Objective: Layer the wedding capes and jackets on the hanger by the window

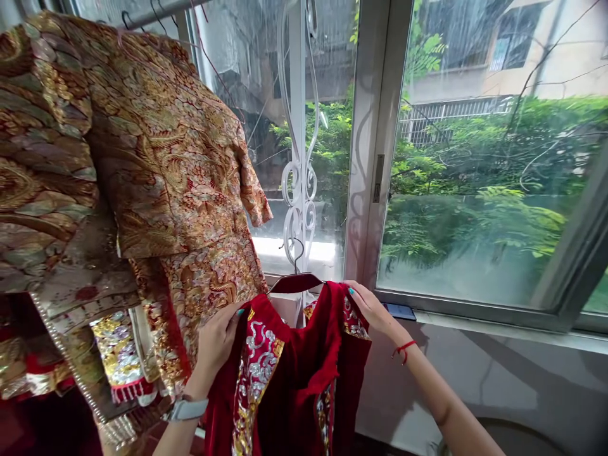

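Note:
A red velvet garment (299,380) with silver and gold sequin trim hangs in front of me on a dark hanger (298,283). The hanger's metal hook points up toward the window. My left hand (218,339) grips the garment at its left shoulder, thumb on the near side. At the opposite shoulder, my right hand (373,307) is closed on the cloth, and its other fingers are mostly hidden behind. The garment's neckline gapes between my hands, and its lower part runs out of view.
Gold brocade jackets (175,145) hang at the left from a metal rail (161,14). Behind the red garment stands a white scrolled metal stand (297,158). A phone (399,311) lies on the sill of the sliding window (475,190).

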{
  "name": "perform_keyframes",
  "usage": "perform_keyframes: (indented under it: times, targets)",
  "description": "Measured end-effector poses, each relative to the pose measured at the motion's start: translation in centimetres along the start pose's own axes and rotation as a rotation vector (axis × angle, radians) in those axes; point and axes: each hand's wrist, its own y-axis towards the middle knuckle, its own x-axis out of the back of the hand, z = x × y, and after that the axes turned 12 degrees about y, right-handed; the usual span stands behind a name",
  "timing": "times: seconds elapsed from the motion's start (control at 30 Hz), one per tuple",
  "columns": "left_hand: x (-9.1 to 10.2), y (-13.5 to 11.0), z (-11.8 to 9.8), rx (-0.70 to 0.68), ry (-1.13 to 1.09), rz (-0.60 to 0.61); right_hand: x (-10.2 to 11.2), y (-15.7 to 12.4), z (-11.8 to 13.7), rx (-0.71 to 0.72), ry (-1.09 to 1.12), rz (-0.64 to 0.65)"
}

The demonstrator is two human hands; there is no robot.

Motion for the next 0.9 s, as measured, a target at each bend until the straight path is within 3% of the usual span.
perform_keyframes:
  times: [0.13,0.33,0.6,0.77,0.83,0.9]
  targets:
    - [0.6,0.3,0.1,0.060,-0.129,0.032,-0.5,-1.8,-0.6,0.126,-0.033,-0.031]
    - [0.7,0.5,0.1,0.118,-0.208,0.022,-3.6,-1.9,-1.6,0.138,-0.143,-0.370]
    - [0.2,0.4,1.3,0.067,-0.169,0.053,-4.5,-4.1,-0.5,0.162,-0.355,-0.299]
    - [-0.5,0.7,1.9,0.064,-0.132,0.045,-5.8,-5.3,-2.0,0.096,-0.503,-0.433]
    - [-0.8,0.8,2.2,0.064,-0.124,0.038,-5.5,-5.5,-2.2,0.091,-0.532,-0.500]
    - [-1.0,0.7,2.5,0.060,-0.121,0.032,-4.3,-5.5,-1.8,0.120,-0.520,-0.490]
